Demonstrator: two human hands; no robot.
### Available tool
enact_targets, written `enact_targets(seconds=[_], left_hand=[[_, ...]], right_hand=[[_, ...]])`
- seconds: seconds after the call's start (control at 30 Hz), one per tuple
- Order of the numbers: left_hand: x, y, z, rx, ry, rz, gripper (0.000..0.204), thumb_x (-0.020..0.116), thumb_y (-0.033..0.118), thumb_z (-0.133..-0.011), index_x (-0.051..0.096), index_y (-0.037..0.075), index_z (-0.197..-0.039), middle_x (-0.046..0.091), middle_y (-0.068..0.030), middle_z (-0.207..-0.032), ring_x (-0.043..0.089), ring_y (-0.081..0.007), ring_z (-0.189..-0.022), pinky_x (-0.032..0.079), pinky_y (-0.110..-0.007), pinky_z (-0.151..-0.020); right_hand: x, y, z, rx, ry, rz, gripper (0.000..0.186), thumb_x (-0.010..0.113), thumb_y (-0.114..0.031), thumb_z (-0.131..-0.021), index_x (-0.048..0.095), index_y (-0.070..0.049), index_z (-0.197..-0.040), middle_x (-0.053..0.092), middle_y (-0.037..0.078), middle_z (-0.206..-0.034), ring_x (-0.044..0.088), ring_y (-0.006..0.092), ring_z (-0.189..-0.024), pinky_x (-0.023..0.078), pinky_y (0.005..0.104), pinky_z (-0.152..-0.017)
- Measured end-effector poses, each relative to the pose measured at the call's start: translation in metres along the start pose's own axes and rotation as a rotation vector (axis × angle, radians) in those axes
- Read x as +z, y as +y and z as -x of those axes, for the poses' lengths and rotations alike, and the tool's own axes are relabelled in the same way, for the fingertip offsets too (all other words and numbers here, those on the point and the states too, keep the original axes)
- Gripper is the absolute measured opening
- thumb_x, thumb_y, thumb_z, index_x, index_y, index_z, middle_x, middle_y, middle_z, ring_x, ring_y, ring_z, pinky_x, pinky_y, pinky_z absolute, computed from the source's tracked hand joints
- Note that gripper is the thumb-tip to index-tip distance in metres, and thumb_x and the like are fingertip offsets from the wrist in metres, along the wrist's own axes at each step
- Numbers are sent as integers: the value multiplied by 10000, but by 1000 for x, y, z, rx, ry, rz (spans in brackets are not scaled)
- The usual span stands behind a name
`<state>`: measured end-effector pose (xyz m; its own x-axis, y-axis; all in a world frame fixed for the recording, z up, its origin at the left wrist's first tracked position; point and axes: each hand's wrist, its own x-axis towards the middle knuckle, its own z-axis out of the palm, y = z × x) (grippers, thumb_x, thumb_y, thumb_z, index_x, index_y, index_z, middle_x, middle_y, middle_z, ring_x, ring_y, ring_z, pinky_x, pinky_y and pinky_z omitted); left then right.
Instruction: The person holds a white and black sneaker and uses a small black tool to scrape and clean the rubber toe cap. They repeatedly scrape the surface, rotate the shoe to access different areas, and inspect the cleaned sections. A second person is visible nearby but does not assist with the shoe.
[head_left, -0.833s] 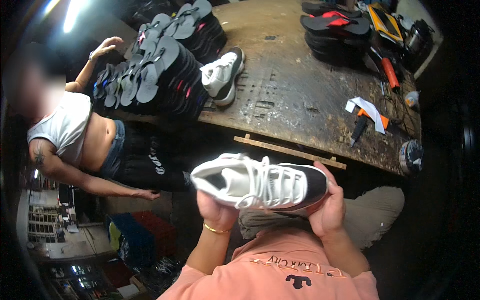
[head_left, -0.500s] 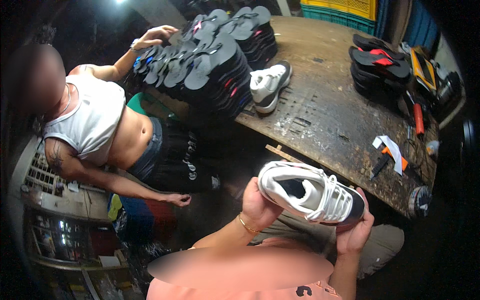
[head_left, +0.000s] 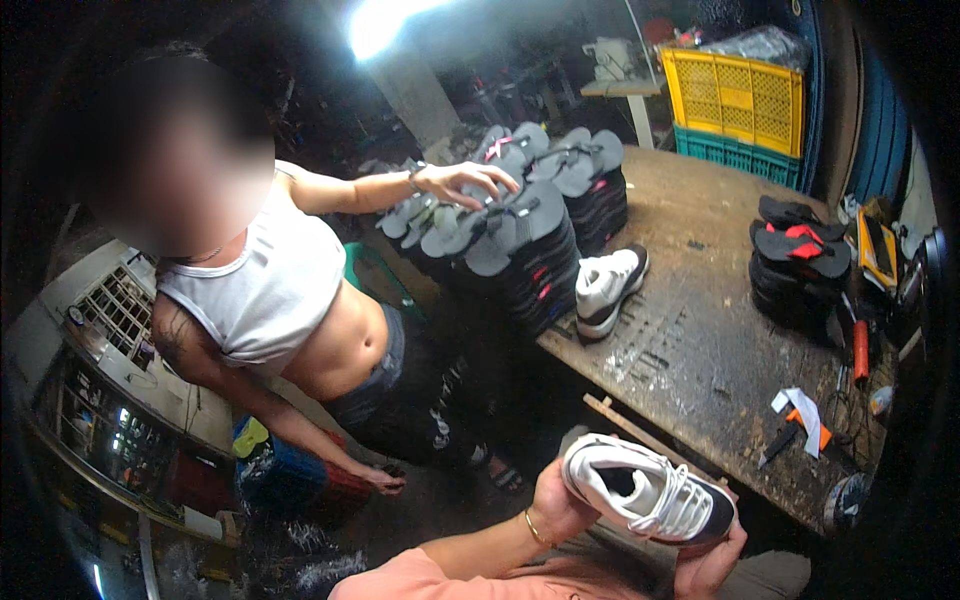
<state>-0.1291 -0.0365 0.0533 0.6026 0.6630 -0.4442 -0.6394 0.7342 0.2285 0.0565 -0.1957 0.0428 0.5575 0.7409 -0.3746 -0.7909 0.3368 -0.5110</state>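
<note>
A white and black lace-up sneaker [head_left: 655,492] is held between my two hands over my lap, its opening facing up. My left hand [head_left: 562,505] grips the heel end. Around the dark toe end, my right hand [head_left: 712,562] is closed. On the wooden table [head_left: 690,400] ahead stands a second white and black sneaker [head_left: 610,290], beside tall stacks of black flip-flops [head_left: 520,240]. To my left another person in a white tank top [head_left: 255,290] stands with one hand [head_left: 465,183] over the flip-flop stacks; the other arm hangs down.
Flip-flops with red straps [head_left: 800,245] are piled at the table's right. Nearer lie a red-handled tool [head_left: 861,350], white scraps [head_left: 797,402] and an orange and black tool [head_left: 780,444]. Yellow [head_left: 735,95] and green crates [head_left: 735,155] stand behind the table.
My view has tilted up, so the scene sits lower and further right. The other person's raised hand has shifted right over the flip-flops. Both my hands still hold the sneaker.
</note>
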Motion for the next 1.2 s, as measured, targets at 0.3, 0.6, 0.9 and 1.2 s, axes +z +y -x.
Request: enact_targets(seconds=[0.3,0.6,0.9,1.2], left_hand=[[-7,-12,2,18,-210,8,647,393,506,-1027,532,22,-1434,548,-243,-1470,512,-396,-1376,358,-542,-1201],[-25,-16,-2,73,-264,-35,672,392,537,-1033,486,33,-1467,547,-222,-1471,483,-386,-1403,334,-572,-1220],[-35,-8,-4,69,-56,-55,496,426,372,-1059,577,28,-1383,590,-231,-1425,526,-391,-1362,369,-562,-1199],[-27,8,7,7,-261,56,498,409,371,-1047,635,25,-1326,558,-222,-1476,454,-397,-1434,304,-571,-1233]], right_hand=[[-26,13,9,100,-35,-39,535,376,-414,-1046,576,-45,-1377,636,110,-1396,609,274,-1281,466,443,-1085],[-21,18,13,58,-70,22,530,371,-408,-1049,580,-41,-1370,640,118,-1389,607,280,-1288,455,446,-1095],[-20,10,10,25,-120,52,509,378,-395,-1047,585,-43,-1351,645,120,-1371,605,274,-1284,451,439,-1097],[-14,16,11,-3,-107,168,615,477,-436,-979,524,-11,-1421,625,149,-1372,599,298,-1284,451,457,-1108]])
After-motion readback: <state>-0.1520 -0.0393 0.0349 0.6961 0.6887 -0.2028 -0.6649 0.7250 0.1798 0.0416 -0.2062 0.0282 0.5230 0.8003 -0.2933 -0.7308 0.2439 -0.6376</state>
